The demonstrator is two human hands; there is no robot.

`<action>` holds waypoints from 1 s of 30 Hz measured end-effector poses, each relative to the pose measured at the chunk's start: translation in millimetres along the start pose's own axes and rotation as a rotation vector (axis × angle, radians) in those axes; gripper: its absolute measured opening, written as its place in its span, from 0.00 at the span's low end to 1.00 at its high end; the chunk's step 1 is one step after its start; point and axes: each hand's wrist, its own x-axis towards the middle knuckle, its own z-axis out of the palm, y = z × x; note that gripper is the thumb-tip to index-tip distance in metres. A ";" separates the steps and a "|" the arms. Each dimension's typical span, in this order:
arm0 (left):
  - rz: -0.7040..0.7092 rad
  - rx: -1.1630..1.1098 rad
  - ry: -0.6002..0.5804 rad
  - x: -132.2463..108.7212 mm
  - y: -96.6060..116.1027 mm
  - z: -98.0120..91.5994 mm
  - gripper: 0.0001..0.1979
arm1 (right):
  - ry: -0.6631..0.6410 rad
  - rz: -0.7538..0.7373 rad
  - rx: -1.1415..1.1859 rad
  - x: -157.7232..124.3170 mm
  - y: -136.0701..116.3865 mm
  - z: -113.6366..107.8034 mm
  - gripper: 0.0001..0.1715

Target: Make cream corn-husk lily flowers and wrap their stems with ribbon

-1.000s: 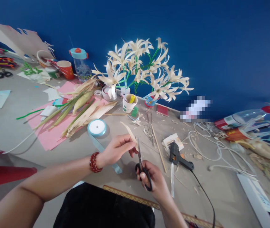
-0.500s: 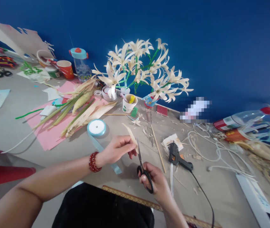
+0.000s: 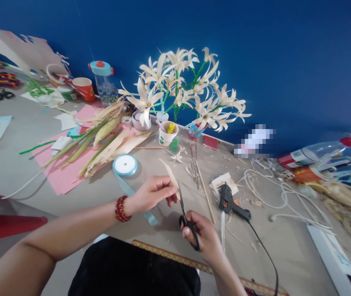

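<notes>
Between thumb and fingers, my left hand (image 3: 154,192) pinches a narrow pale corn husk strip (image 3: 169,172) whose pointed tip sticks up and to the left. My right hand (image 3: 202,233) is closed on black-handled scissors (image 3: 185,218), thumb and fingers at the loops. The blades lie along the right edge of the strip; whether they touch it I cannot tell. Left of the strip is a roll of light blue ribbon (image 3: 125,165), its loose end running under my left hand. Husk flowers (image 3: 177,88) on green stems stand in cups behind.
To the right lies a black glue gun (image 3: 227,200) with its cord trailing toward me, near a thin wooden stick (image 3: 205,192). Corn husks (image 3: 110,152) rest on pink paper (image 3: 55,174) at left. A white cable (image 3: 282,197), a plastic bottle (image 3: 314,154) and a water bottle (image 3: 103,84) stand or lie further out.
Both hands keep nearly the same place, with the strip and the scissors still held. The view has shifted very slightly.
</notes>
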 end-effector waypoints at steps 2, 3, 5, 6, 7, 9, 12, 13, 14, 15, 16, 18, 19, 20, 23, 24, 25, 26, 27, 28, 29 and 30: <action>-0.010 0.005 -0.020 0.0 -0.5 -0.8 0.18 | 0.005 0.018 -0.002 0.5 -2.7 -0.3 0.34; -0.015 0.006 -0.031 0.0 -0.8 -1.2 0.17 | 0.002 0.027 0.002 0.8 -3.8 -0.5 0.34; -0.020 0.009 -0.043 0.0 -1.3 -1.6 0.16 | -0.014 0.035 0.009 1.2 -5.3 -1.1 0.35; -0.020 0.009 -0.044 0.0 -1.4 -1.7 0.16 | -0.022 0.032 0.013 1.3 -5.3 -1.4 0.35; -0.021 0.006 -0.043 -0.1 -1.5 -1.7 0.16 | -0.026 0.025 0.016 1.4 -5.0 -1.7 0.35; -0.025 -0.009 -0.042 -0.1 -1.3 -1.6 0.16 | -0.028 0.009 0.016 1.3 -3.3 -2.4 0.35; -0.030 -0.025 -0.049 -0.1 -0.9 -1.1 0.17 | -0.023 -0.005 0.009 0.7 0.0 -3.7 0.34; -0.030 -0.023 -0.052 -0.2 -0.8 -1.0 0.17 | -0.026 -0.005 0.008 0.5 1.0 -4.1 0.34; -0.029 -0.019 -0.056 -0.2 -0.6 -0.9 0.17 | -0.031 -0.003 0.010 0.3 2.2 -4.6 0.34; -0.029 -0.015 -0.060 -0.2 -0.4 -0.9 0.17 | -0.036 0.000 0.012 0.1 3.4 -5.0 0.34; -0.030 -0.011 -0.064 -0.2 -0.1 -1.0 0.17 | -0.038 0.002 0.012 -0.2 4.8 -5.4 0.34; -0.033 0.004 -0.069 -0.2 0.5 -1.5 0.16 | -0.031 0.009 0.000 -0.5 8.0 -6.3 0.34; -0.033 0.012 -0.071 -0.2 0.8 -1.9 0.16 | -0.026 0.014 -0.009 -0.7 9.5 -6.8 0.35; -0.033 0.020 -0.075 -0.1 1.0 -2.4 0.16 | -0.023 0.020 -0.016 -0.8 10.7 -7.3 0.35; -0.030 0.042 -0.092 0.3 1.2 -3.5 0.16 | -0.033 0.028 -0.018 -1.1 11.6 -8.7 0.36; -0.030 0.046 -0.100 0.4 1.0 -3.7 0.16 | -0.038 0.027 -0.015 -1.2 10.9 -9.1 0.36; -0.032 0.053 -0.109 0.5 0.8 -3.7 0.16 | -0.042 0.026 -0.011 -1.2 10.0 -9.3 0.36; -0.035 0.060 -0.118 0.5 0.4 -3.4 0.16 | -0.045 0.027 -0.009 -1.2 9.1 -9.5 0.36; -0.042 0.065 -0.128 0.5 0.0 -3.1 0.16 | -0.046 0.029 -0.007 -1.2 8.2 -9.6 0.35; -0.049 0.068 -0.136 0.5 -0.3 -2.7 0.16 | -0.045 0.031 -0.008 -1.1 7.6 -9.7 0.35; -0.058 0.069 -0.141 0.5 -0.7 -2.2 0.16 | -0.043 0.034 -0.009 -1.1 7.4 -9.7 0.35; -0.066 0.067 -0.144 0.5 -1.0 -1.8 0.16 | -0.039 0.036 -0.011 -1.1 7.4 -9.7 0.35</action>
